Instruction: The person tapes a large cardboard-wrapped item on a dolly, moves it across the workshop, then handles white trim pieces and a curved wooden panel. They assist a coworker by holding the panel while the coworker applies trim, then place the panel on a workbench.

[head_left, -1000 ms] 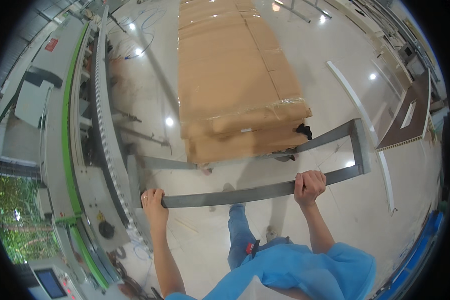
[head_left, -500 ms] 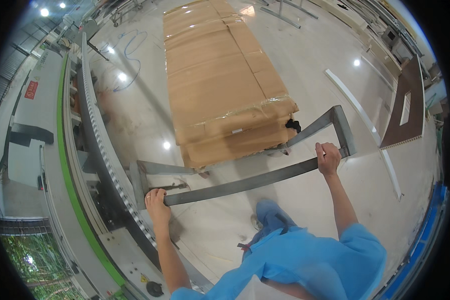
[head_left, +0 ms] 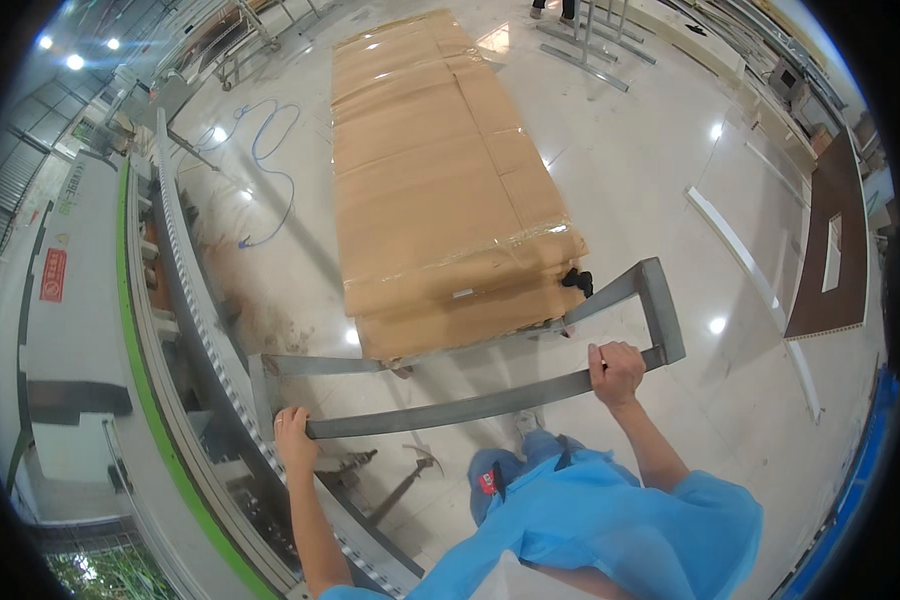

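Note:
A grey metal push bar (head_left: 450, 408) runs across in front of me, part of the upright end frame of a cart. My left hand (head_left: 295, 435) is closed around its left end, close beside the long machine. Near the right end, my right hand (head_left: 617, 372) grips the same bar from above. Beyond the bar lies a long, low stack wrapped in brown cardboard (head_left: 440, 190) and clear tape, carried on the cart, whose bed is mostly hidden. A black crumpled thing (head_left: 577, 281) sits at the stack's near right corner.
A long machine with a green stripe (head_left: 135, 330) runs along my left. A blue hose (head_left: 260, 150) lies on the floor ahead. White strips (head_left: 735, 245) and a brown panel with a cutout (head_left: 832, 250) are at the right. Metal stands (head_left: 585, 55) and a person's feet show far ahead.
The bar, my hands and the stack sit lower and slightly left in view. More floor shows ahead, and a person's feet have come into view. Both hands keep their grip.

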Demonstrator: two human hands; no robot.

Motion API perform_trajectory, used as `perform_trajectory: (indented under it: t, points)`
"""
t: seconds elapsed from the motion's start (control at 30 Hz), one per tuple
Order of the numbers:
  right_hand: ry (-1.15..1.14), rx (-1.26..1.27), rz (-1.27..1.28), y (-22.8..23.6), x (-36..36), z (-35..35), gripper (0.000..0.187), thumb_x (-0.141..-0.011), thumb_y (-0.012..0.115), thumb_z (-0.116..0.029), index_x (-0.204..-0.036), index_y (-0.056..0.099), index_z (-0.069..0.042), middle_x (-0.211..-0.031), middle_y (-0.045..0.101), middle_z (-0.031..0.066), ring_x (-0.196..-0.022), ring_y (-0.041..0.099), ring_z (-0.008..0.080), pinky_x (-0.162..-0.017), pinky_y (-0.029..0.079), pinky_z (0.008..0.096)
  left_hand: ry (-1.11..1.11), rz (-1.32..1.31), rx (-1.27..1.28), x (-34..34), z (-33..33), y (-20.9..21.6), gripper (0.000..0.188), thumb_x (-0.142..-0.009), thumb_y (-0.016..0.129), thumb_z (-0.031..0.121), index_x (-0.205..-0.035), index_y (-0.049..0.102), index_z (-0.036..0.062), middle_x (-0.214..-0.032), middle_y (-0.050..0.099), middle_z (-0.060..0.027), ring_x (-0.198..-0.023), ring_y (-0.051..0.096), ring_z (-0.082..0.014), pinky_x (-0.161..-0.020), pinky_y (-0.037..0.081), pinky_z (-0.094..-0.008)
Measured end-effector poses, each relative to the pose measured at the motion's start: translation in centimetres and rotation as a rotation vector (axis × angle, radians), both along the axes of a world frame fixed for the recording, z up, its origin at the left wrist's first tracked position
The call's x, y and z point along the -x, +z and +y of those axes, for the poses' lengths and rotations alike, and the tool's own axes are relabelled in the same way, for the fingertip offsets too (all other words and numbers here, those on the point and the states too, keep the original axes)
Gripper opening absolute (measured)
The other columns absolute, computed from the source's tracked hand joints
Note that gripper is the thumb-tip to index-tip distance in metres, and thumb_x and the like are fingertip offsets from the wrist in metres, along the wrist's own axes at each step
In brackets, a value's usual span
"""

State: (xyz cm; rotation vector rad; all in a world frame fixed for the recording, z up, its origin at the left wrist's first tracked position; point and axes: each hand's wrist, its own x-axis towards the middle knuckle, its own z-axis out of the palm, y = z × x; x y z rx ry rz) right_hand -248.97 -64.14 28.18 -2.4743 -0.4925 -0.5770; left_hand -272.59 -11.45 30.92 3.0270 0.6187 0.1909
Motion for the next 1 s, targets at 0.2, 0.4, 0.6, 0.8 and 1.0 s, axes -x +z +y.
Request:
perform_trajectory:
  t: [0.2,0.4,0.6,0.8,1.0]
  points:
    - [0.066,0.000,-0.046,-1.5,-5.0,13.5,0.034,-0.088,0.065,-0.015,-0.058,0.049,-0.008,-0.057,0.049,0.0093,-0.054,0.050,0.0291,-0.056,0.037,0.0417,-0.034,-0.055,-0.053,-6.6,15.0,-1.5,0.033,-0.067,0.065,-0.006,-0.098,0.062,0.0057,-0.103,0.062,-0.0141,-0.110,0.055,-0.0361,-0.096,0.043,-0.0456]
    - [-0.002,-0.011,-0.099,-2.0,-14.4,25.3,0.036,-0.089,0.065,-0.011,-0.058,0.048,-0.007,-0.056,0.049,0.0101,-0.052,0.049,0.0294,-0.054,0.036,0.0408,-0.059,-0.018,-0.045,-18.1,28.0,-1.0,0.032,-0.068,0.064,-0.005,-0.098,0.063,0.0060,-0.102,0.063,-0.0138,-0.108,0.056,-0.0355,-0.098,0.043,-0.0456]
    - [-0.046,-0.003,-0.060,-1.5,-22.4,35.6,0.036,-0.091,0.064,-0.010,-0.058,0.048,-0.008,-0.055,0.050,0.0079,-0.052,0.050,0.0265,-0.053,0.037,0.0392,-0.105,0.011,-0.021,-28.2,38.9,-0.2,0.032,-0.068,0.063,-0.006,-0.097,0.063,0.0070,-0.097,0.063,-0.0129,-0.102,0.057,-0.0349,-0.097,0.043,-0.0445]
    - [-0.097,-0.015,-0.022,-1.4,-31.7,46.8,0.034,-0.092,0.063,-0.012,-0.060,0.053,-0.008,-0.057,0.055,0.0079,-0.053,0.053,0.0256,-0.054,0.040,0.0386,-0.178,-0.060,-0.042,-39.8,51.1,-0.6,0.028,-0.068,0.062,-0.006,-0.093,0.060,0.0076,-0.088,0.060,-0.0117,-0.095,0.057,-0.0338,-0.092,0.043,-0.0446]
    - [-0.156,-0.067,0.064,-2.2,-42.1,59.2,0.037,-0.097,0.061,-0.017,-0.062,0.058,-0.006,-0.059,0.056,0.0093,-0.055,0.054,0.0252,-0.055,0.041,0.0383,-0.270,-0.044,-0.039,-52.1,64.9,-0.5,0.023,-0.066,0.064,-0.002,-0.085,0.058,0.0089,-0.084,0.057,-0.0103,-0.090,0.056,-0.0321,-0.085,0.042,-0.0421]
